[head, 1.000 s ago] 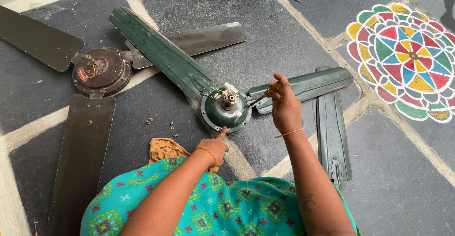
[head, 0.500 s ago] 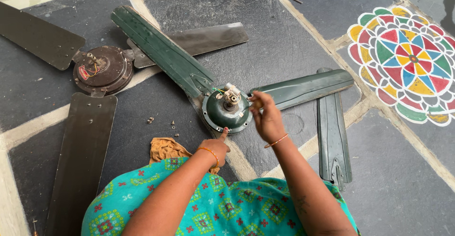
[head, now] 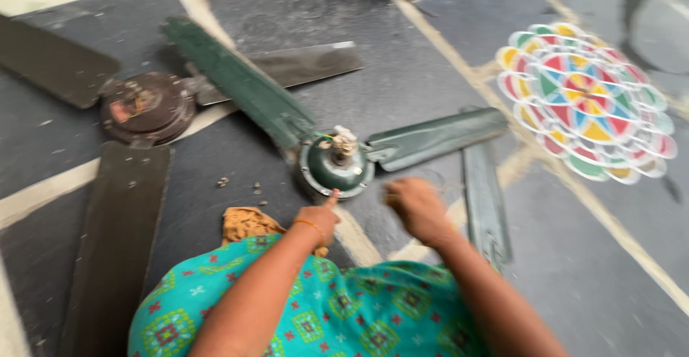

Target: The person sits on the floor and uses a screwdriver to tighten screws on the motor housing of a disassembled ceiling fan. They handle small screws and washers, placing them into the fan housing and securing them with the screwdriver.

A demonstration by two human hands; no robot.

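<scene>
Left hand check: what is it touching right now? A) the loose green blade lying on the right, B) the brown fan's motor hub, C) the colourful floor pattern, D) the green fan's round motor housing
D: the left hand has a fingertip against the lower rim of the green fan's motor housing, far from the brown fan and the colourful floor pattern.

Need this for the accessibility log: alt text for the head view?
Left hand touches a green ceiling-fan motor on a grey stone floor; right hand, blurred, hovers beside it. A brown fan lies left, a colourful floor pattern right.
</scene>
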